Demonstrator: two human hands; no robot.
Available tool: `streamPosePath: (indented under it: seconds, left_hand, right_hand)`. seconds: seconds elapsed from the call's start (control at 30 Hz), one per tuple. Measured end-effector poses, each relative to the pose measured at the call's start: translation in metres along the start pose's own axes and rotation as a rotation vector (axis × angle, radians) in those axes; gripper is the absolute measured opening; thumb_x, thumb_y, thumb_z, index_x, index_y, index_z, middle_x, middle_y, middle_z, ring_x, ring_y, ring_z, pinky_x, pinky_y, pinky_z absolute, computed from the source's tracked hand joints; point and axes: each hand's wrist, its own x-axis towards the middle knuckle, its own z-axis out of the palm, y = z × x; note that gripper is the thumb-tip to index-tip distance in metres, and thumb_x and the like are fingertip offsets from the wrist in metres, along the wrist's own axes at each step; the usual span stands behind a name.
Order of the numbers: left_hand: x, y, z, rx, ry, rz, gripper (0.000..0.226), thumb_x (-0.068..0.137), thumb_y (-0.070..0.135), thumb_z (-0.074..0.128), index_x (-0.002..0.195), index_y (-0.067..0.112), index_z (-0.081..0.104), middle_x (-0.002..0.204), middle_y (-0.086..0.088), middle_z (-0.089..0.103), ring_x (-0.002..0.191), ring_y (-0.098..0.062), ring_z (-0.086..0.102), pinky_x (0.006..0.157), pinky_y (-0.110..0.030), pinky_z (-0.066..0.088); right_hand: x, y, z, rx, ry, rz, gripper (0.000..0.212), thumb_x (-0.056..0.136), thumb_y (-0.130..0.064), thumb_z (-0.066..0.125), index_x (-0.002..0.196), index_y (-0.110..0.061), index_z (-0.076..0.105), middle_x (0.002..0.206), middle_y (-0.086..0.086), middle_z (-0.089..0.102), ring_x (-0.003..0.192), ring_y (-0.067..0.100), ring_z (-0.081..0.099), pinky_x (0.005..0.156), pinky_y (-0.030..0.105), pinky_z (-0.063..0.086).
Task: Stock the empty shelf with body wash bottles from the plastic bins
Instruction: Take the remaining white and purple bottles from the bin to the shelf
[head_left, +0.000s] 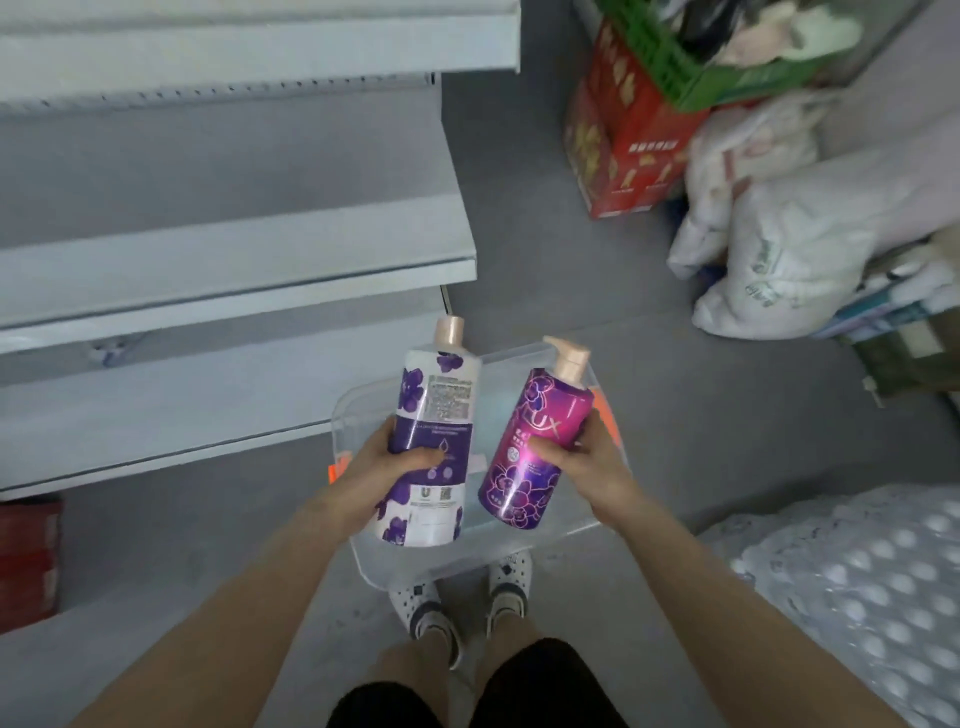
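My left hand (384, 475) grips a white and purple body wash bottle (431, 415) with a pink pump, its back label facing me. My right hand (587, 467) grips a magenta-purple Lux body wash bottle (530, 441) with a pink pump. Both bottles are held above a clear plastic bin (363, 410) that stands on the floor by my feet; I see nothing else inside it. Grey shelves (234, 270) rise in tiers on the left, with no products on the boards in view.
A red carton (618, 150) with a green crate (691, 67) on top stands at the back right. White sacks (789, 234) lie beside it. Shrink-wrapped water bottle packs (857, 587) sit at the lower right. A red box (26, 561) sits under the shelves at the left.
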Motion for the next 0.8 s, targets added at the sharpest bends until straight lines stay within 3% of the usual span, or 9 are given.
streamPosePath:
  seconds: [0.13,0.23,0.3,0.47,0.6,0.7,0.8]
  left_hand:
    - [-0.042,0.043,-0.001,-0.07,-0.018,0.114,0.078,0.053,0.029,0.086,0.123,0.012,0.057,0.111,-0.015,0.07,0.099,-0.035,0.068,0.088,-0.049,0.054]
    - [-0.074,0.073,-0.001,-0.059,-0.055,0.199,0.065,0.059,0.023,0.082,0.118,0.012,0.06,0.107,-0.014,0.071,0.093,-0.03,0.07,0.075,-0.038,0.058]
    - [-0.093,0.093,0.0,-0.02,-0.075,0.259,0.068,0.054,0.029,0.082,0.117,0.015,0.061,0.106,-0.011,0.072,0.094,-0.029,0.07,0.075,-0.036,0.058]
    - [-0.124,0.144,0.005,-0.014,-0.044,0.419,0.078,0.049,0.036,0.083,0.12,0.017,0.059,0.107,-0.008,0.072,0.098,-0.029,0.069,0.086,-0.043,0.055]
    - [-0.138,0.187,0.006,-0.032,-0.023,0.563,0.077,0.055,0.04,0.079,0.125,0.018,0.056,0.111,-0.007,0.071,0.1,-0.028,0.069,0.085,-0.042,0.055]
    - [-0.141,0.209,0.004,-0.119,-0.017,0.619,0.07,0.065,0.04,0.072,0.129,0.017,0.052,0.117,-0.008,0.069,0.103,-0.025,0.068,0.087,-0.038,0.054]
    - [-0.144,0.227,0.002,-0.182,0.0,0.649,0.059,0.074,0.037,0.061,0.128,0.017,0.051,0.119,-0.008,0.067,0.104,-0.023,0.067,0.086,-0.038,0.053]
  right_hand:
    - [-0.04,-0.057,-0.003,-0.027,0.016,-0.123,0.072,0.071,-0.015,0.086,0.13,-0.019,0.045,0.119,0.002,0.064,0.106,0.019,0.065,0.09,0.036,0.054]
    - [-0.066,-0.098,-0.005,-0.004,0.039,-0.248,0.081,0.066,-0.021,0.088,0.135,-0.017,0.046,0.12,0.004,0.066,0.107,0.021,0.067,0.091,0.04,0.055]
    - [-0.079,-0.124,-0.006,0.016,0.056,-0.331,0.073,0.072,-0.015,0.085,0.135,-0.015,0.046,0.121,0.006,0.066,0.107,0.02,0.067,0.091,0.041,0.056]
    - [-0.104,-0.198,0.0,0.005,0.044,-0.528,0.061,0.079,-0.008,0.077,0.131,-0.019,0.048,0.117,-0.001,0.066,0.094,0.003,0.069,0.072,0.018,0.056]
    - [-0.109,-0.259,0.004,-0.095,0.025,-0.667,0.058,0.078,-0.019,0.079,0.128,-0.028,0.051,0.115,-0.008,0.067,0.098,0.002,0.067,0.08,0.023,0.055]
    - [-0.108,-0.306,0.009,-0.144,0.02,-0.751,0.046,0.081,-0.02,0.077,0.116,-0.034,0.051,0.11,-0.013,0.066,0.091,-0.005,0.067,0.073,0.015,0.053]
    - [-0.094,-0.351,0.017,-0.141,0.016,-0.822,0.058,0.082,-0.02,0.077,0.131,-0.025,0.047,0.115,-0.011,0.065,0.1,0.001,0.065,0.081,0.02,0.053]
